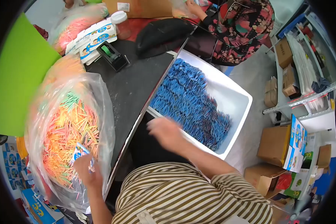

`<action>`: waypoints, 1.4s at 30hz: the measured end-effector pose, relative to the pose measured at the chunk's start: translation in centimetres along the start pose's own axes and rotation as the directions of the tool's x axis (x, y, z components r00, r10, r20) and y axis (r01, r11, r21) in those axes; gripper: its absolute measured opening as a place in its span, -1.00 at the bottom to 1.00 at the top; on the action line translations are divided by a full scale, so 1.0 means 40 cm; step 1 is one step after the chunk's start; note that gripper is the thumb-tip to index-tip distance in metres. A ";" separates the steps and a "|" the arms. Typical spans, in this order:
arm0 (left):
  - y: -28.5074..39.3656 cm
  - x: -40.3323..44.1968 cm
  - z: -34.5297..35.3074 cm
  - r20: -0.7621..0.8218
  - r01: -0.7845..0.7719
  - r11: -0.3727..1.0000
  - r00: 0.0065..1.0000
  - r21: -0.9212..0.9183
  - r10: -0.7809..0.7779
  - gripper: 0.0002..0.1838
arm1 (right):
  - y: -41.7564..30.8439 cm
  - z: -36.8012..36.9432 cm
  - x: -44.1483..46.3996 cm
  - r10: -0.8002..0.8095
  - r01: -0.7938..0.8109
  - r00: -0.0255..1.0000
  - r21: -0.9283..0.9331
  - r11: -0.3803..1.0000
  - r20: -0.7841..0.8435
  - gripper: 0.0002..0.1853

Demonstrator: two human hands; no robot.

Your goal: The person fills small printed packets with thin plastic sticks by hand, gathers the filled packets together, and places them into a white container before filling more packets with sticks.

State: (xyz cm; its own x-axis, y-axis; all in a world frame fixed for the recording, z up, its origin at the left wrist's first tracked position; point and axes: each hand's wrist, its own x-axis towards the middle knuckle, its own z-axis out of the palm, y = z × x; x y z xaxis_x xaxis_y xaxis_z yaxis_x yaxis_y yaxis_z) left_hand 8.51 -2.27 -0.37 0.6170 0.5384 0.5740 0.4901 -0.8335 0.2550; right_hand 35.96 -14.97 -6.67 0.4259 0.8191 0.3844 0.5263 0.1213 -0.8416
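Observation:
My left hand (89, 170) is closed on a small blue-and-white printed packet (80, 150) over a large clear plastic bag (107, 108). Thin orange, pink, yellow and green sticks (69, 136) fill that bag; their exact kind I cannot make out. My right hand (165, 133) is smeared by motion near the close edge of a white tub (233, 95), and its fingers do not show clearly. Inside the tub lies a dense layer of small blue packet-like pieces (192, 99), piled in rows.
On the dark table (132, 78) are a tape dispenser (112, 56), a lidded clear jar (119, 24), printed cartons (95, 39) and a black bag (162, 37). A co-worker in a floral top (244, 30) sits beyond the tub. Shelves (306, 100) and cardboard boxes (274, 145) stand at right.

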 end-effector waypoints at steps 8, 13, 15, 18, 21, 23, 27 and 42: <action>-0.143 -0.441 -0.252 -0.181 0.793 0.608 0.605 0.044 -0.775 -0.75 | -0.246 0.466 0.054 -0.664 0.622 0.678 0.236 0.747 0.313 -0.86; -0.071 -0.484 -0.260 -0.266 0.737 0.668 0.667 0.101 -0.696 -0.81 | -0.223 0.517 0.025 -0.735 0.726 0.567 0.196 0.659 0.371 -0.89; -0.091 -0.485 -0.269 -0.257 0.736 0.669 0.670 0.106 -0.696 -0.81 | -0.239 0.529 0.017 -0.770 0.770 0.548 0.160 0.617 0.328 -0.89; -0.105 -0.441 -0.226 -0.221 0.612 0.766 0.789 0.197 -0.574 -0.81 | -0.216 0.515 -0.005 -0.759 0.822 0.494 0.058 0.567 0.424 -0.87; -0.139 -0.411 -0.213 -0.058 0.664 0.747 0.745 -0.027 -0.664 -0.73 | -0.210 0.521 -0.018 -0.746 0.796 0.565 0.006 0.605 0.353 -0.88; -0.150 -0.370 -0.194 0.012 0.569 0.822 0.822 0.027 -0.569 -0.70 | -0.214 0.520 -0.027 -0.733 0.792 0.581 -0.037 0.610 0.354 -0.87; -0.200 -0.306 -0.138 0.113 0.376 0.915 0.913 0.144 -0.393 -0.51 | -0.211 0.521 -0.022 -0.753 0.809 0.576 -0.095 0.580 0.317 -0.87; -0.111 -0.376 -0.138 0.156 0.307 0.889 0.914 0.339 -0.375 -0.37 | -0.203 0.540 -0.029 -0.736 0.823 0.553 -0.120 0.555 0.391 -0.86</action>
State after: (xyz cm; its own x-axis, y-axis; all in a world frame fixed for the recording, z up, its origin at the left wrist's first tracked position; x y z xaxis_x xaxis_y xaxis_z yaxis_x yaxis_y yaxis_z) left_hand -6.34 -7.35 -5.86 0.4759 0.8242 0.3070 0.8341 -0.5336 0.1395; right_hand 15.29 -4.81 -8.47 -0.4393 0.5826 0.6838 0.7307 0.6745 -0.1053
